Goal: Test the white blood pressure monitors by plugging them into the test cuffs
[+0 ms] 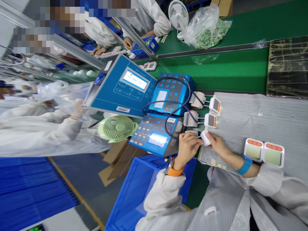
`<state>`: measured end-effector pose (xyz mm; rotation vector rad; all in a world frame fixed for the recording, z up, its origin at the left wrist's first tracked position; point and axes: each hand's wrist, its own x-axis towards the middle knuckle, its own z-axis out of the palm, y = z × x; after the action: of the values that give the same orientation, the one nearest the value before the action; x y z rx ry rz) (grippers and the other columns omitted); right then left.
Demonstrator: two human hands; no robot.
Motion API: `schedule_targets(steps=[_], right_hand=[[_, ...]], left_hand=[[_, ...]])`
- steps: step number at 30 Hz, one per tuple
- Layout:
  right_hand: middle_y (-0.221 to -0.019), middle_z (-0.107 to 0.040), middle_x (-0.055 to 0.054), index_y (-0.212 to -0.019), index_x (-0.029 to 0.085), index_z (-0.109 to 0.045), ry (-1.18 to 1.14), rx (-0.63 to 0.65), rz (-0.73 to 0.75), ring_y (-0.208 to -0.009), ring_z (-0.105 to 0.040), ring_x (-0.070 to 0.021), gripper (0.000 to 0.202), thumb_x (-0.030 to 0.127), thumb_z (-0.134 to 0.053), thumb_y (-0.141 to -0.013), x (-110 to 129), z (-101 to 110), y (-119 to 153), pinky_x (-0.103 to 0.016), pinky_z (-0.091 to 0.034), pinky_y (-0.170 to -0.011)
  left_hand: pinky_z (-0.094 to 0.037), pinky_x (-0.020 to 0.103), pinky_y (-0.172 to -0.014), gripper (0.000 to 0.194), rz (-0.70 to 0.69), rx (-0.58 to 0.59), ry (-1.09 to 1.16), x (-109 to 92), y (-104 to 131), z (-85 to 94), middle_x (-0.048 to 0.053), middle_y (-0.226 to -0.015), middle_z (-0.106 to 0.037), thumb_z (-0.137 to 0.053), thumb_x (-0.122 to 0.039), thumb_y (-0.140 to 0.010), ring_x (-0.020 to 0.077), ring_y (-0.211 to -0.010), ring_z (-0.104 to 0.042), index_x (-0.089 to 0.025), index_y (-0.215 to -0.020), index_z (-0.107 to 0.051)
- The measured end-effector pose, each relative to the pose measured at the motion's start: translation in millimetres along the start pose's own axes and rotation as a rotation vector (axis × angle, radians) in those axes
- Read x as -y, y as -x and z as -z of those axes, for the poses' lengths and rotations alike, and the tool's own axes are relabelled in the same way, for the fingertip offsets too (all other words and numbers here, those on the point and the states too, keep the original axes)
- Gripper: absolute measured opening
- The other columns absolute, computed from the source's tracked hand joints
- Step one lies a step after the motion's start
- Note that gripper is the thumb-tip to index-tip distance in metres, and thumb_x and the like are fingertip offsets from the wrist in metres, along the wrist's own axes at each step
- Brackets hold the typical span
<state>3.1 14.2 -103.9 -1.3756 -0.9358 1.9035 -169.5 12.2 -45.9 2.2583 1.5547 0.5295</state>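
A small white device point(205, 138) is held at the grey mat's point(240, 118) left edge. My right hand point(218, 144) grips its right side between thumb and fingers. At its lower left, the fingers of my left hand point(189, 147) are pinched together by the thin lead; whether they hold the plug is too small to tell. Two similar devices with orange trim, one upper point(215, 105) and one lower point(210, 121), lie beyond, each wired to a white cuffed cylinder, the farther point(197, 100) and the nearer point(191, 118). Two larger orange-and-white units point(253, 149) lie right of my right hand.
Blue testers point(156, 138) with looping black cables stand left of the hands, beside a larger blue console point(125, 86) and a green fan point(117, 127). A blue crate point(130, 189) sits below. Co-workers' sleeves point(154, 16) show across the bench and at left.
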Motion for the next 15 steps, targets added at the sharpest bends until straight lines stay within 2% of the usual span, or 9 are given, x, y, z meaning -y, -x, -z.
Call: schedule_targets(steps=[6,8,10,12,15], right_hand=[[-0.124,-0.068,-0.01,-0.136,0.021,-0.062,0.126,-0.024,0.07,-0.11,-0.065,-0.0299,0.068,0.071,-0.05,-0.091,-3.4,-3.9,-1.1,-0.043,-0.052,-0.097],[-0.125,-0.065,-0.013,-0.14,0.018,-0.058,0.218,-0.087,0.08,-0.113,-0.063,-0.0311,0.073,0.069,-0.057,-0.088,0.1,-6.1,2.2,-0.044,-0.05,-0.101],[-0.121,-0.063,-0.015,-0.14,0.015,-0.056,0.327,-0.141,0.098,-0.113,-0.061,-0.0321,0.077,0.067,-0.066,-0.083,3.7,-6.6,6.7,-0.044,-0.049,-0.102],[-0.118,-0.061,-0.016,-0.137,0.013,-0.055,0.413,-0.127,0.143,-0.114,-0.06,-0.0321,0.078,0.062,-0.074,-0.079,5.5,-4.1,12.4,-0.043,-0.051,-0.1],[-0.126,-0.057,-0.015,-0.142,0.017,-0.05,0.474,-0.028,0.214,-0.105,-0.063,-0.0288,0.082,0.049,-0.083,-0.073,0.7,5.5,25.1,-0.042,-0.055,-0.092]], left_hand=[[-0.035,0.04,-0.087,0.013,-0.002,0.002,-0.017,3.3,3.4,0.6,0.0,-0.084,-0.077,-0.07,-0.029,-0.094,0.0218,-0.089,-0.065,-0.027,-0.083,-0.076],[-0.036,0.039,-0.086,0.009,-0.01,0.009,-0.021,3.1,4.8,0.9,0.002,-0.088,-0.077,-0.07,-0.033,-0.094,0.0223,-0.091,-0.066,-0.025,-0.095,-0.075],[-0.036,0.038,-0.086,0.033,0.001,0.028,-0.044,1.3,5.0,0.9,0.006,-0.096,-0.077,-0.073,-0.039,-0.092,0.0249,-0.097,-0.066,-0.021,-0.119,-0.068],[-0.036,0.039,-0.086,0.059,0.018,0.078,-0.088,-1.0,3.0,1.3,0.009,-0.106,-0.075,-0.076,-0.046,-0.087,0.0278,-0.103,-0.065,-0.019,-0.136,-0.057],[-0.037,0.04,-0.087,0.063,0.02,0.167,-0.112,-1.2,-3.0,4.1,0.01,-0.118,-0.072,-0.079,-0.051,-0.082,0.028,-0.104,-0.064,-0.022,-0.134,-0.058]])
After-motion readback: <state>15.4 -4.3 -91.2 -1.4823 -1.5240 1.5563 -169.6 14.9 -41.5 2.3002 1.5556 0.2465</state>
